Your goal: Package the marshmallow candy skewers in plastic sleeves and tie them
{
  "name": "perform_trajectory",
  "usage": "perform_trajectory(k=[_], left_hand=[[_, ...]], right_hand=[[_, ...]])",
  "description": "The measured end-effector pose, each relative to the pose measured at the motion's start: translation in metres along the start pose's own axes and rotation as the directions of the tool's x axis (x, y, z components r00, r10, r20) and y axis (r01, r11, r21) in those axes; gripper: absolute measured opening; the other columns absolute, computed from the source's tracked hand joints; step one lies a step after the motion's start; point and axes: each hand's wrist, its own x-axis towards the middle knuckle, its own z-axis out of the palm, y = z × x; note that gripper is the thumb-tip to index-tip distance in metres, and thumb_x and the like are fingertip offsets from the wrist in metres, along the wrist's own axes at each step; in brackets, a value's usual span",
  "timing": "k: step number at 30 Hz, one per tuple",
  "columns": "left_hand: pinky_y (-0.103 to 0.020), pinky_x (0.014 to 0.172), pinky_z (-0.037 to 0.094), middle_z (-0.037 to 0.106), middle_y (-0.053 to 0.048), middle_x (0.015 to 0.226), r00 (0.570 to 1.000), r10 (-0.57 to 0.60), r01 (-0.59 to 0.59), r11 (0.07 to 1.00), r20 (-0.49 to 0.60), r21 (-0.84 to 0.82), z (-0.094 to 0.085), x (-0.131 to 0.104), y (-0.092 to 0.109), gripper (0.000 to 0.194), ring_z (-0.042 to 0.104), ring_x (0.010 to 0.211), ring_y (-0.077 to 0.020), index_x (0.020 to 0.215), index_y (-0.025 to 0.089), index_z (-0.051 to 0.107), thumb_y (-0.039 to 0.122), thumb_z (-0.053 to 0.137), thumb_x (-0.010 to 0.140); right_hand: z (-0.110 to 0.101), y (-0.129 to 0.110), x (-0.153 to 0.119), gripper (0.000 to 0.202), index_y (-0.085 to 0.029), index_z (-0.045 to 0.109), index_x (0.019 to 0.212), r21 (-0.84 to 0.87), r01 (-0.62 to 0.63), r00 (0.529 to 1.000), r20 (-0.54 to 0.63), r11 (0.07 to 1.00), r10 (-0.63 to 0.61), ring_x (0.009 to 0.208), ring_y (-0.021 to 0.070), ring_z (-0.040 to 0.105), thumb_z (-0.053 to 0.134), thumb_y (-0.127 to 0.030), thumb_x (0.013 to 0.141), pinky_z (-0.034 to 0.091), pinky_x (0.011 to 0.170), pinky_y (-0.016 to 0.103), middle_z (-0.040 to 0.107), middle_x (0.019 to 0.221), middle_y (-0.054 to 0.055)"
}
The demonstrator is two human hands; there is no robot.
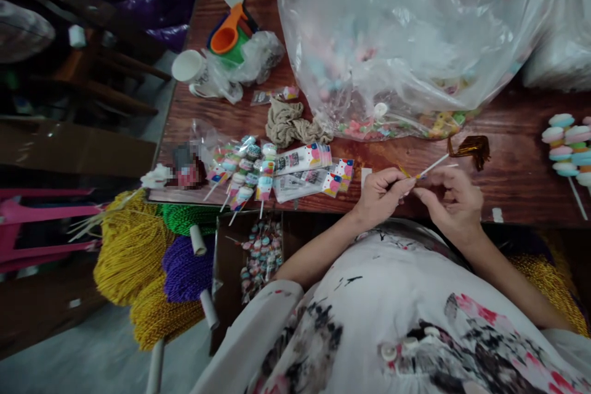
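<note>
My left hand (pixel 385 192) is closed in a pinch above the table's front edge, with a thin golden strip (pixel 403 170) sticking out at its fingertips. My right hand (pixel 455 200) is close beside it, fingers curled and thumb towards the left fingertips; what it grips, if anything, is hidden. Just beyond the fingers a white stick (pixel 434 165) slants up to the right; whether it is held or lies on the table I cannot tell. At its far end lies a bundle of shiny brown-gold strips (pixel 473 151).
A large clear plastic bag (pixel 406 31) covers the table's back. Left of my hands lie printed sleeves (pixel 305 178) and wrapped candy-like sticks (pixel 249 172). More colourful sticks (pixel 566 141) lie at right. Below stand an open box (pixel 226 283) and yellow cord bundles (pixel 127 246).
</note>
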Motion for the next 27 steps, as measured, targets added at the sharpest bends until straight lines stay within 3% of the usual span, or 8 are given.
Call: perform_trajectory(k=[6, 9, 12, 14, 17, 20, 22, 27], left_hand=[[-0.020, 0.058, 0.041, 0.055, 0.001, 0.064, 0.983, 0.157, -0.168, 0.977, 0.091, 0.134, 0.004, 0.000, 0.008, 0.036, 0.049, 0.059, -0.0064, 0.066, 0.014, 0.061, 0.042, 0.062, 0.089], [-0.021, 0.058, 0.041, 0.055, 0.001, 0.063, 0.974, 0.196, -0.211, 0.967, 0.113, 0.144, 0.007, 0.001, 0.015, 0.036, 0.049, 0.059, -0.0063, 0.065, 0.013, 0.063, 0.042, 0.064, 0.088], [-0.019, 0.051, 0.040, 0.053, 0.002, 0.058, 0.977, 0.025, -0.041, 0.996, 0.210, 0.074, 0.008, 0.003, 0.024, 0.040, 0.047, 0.052, -0.0048, 0.063, 0.012, 0.063, 0.048, 0.069, 0.081], [-0.018, 0.044, 0.039, 0.052, 0.003, 0.054, 0.923, -0.203, 0.211, 0.977, 0.328, 0.012, 0.006, 0.005, 0.030, 0.041, 0.046, 0.044, -0.0039, 0.063, 0.012, 0.062, 0.049, 0.075, 0.074], [-0.018, 0.035, 0.037, 0.059, 0.000, 0.052, 0.739, -0.437, 0.509, 0.861, 0.513, 0.001, 0.001, 0.009, 0.035, 0.040, 0.049, 0.037, -0.0066, 0.066, 0.011, 0.065, 0.046, 0.084, 0.062], [-0.018, 0.031, 0.036, 0.064, -0.003, 0.052, 0.536, -0.498, 0.623, 0.778, 0.682, 0.080, -0.006, 0.015, 0.038, 0.036, 0.053, 0.036, -0.0101, 0.064, 0.010, 0.068, 0.040, 0.087, 0.056], [-0.018, 0.030, 0.037, 0.064, -0.004, 0.051, 0.426, -0.498, 0.627, 0.764, 0.755, 0.150, -0.009, 0.019, 0.040, 0.033, 0.052, 0.035, -0.0104, 0.063, 0.011, 0.069, 0.039, 0.087, 0.057], [-0.022, 0.031, 0.041, 0.066, -0.004, 0.053, 0.291, -0.476, 0.516, 0.809, 0.830, 0.282, -0.013, 0.031, 0.046, 0.024, 0.053, 0.037, -0.0126, 0.063, 0.017, 0.073, 0.039, 0.084, 0.062]], right_hand=[[-0.011, 0.002, -0.005, 0.014, -0.019, 0.070, 0.083, 0.331, -0.428, 0.901, 0.229, 0.841, 0.368, 0.055, 0.0087, 0.052, 0.076, -0.031, 0.078, 0.041, 0.050, 0.021, 0.064, 0.069, -0.002], [-0.016, 0.014, -0.002, 0.021, -0.020, 0.072, 0.084, 0.411, -0.529, 0.845, 0.338, 0.742, 0.415, 0.056, 0.0091, 0.053, 0.080, -0.035, 0.072, 0.042, 0.052, 0.022, 0.066, 0.071, -0.001], [-0.023, 0.021, 0.009, 0.027, -0.020, 0.070, 0.075, 0.404, -0.556, 0.800, 0.498, 0.726, 0.335, 0.056, 0.0108, 0.054, 0.082, -0.044, 0.069, 0.043, 0.053, 0.024, 0.064, 0.065, -0.001], [-0.032, 0.018, 0.021, 0.029, -0.020, 0.067, 0.069, 0.326, -0.439, 0.788, 0.588, 0.837, 0.184, 0.052, 0.0109, 0.051, 0.079, -0.046, 0.072, 0.040, 0.050, 0.025, 0.061, 0.060, -0.002], [-0.047, -0.003, 0.034, 0.017, -0.020, 0.066, 0.074, 0.198, 0.152, 0.773, 0.587, 0.968, -0.241, 0.058, 0.0128, 0.054, 0.064, -0.031, 0.087, 0.043, 0.056, 0.028, 0.063, 0.064, 0.001], [-0.057, -0.030, 0.035, 0.019, -0.020, 0.066, 0.086, 0.085, 0.743, 0.519, 0.554, 0.664, -0.652, 0.068, 0.0154, 0.056, 0.049, -0.013, 0.091, 0.046, 0.065, 0.033, 0.065, 0.070, 0.003], [-0.061, -0.041, 0.033, 0.021, -0.019, 0.065, 0.092, 0.024, 0.875, 0.391, 0.555, 0.484, -0.734, 0.069, 0.0158, 0.054, 0.046, -0.010, 0.091, 0.047, 0.065, 0.033, 0.064, 0.071, 0.003], [-0.062, -0.048, 0.030, 0.022, -0.024, 0.065, 0.101, 0.031, 0.900, 0.322, 0.624, 0.435, -0.712, 0.072, 0.0163, 0.056, 0.047, -0.015, 0.094, 0.050, 0.066, 0.033, 0.066, 0.077, 0.003]])
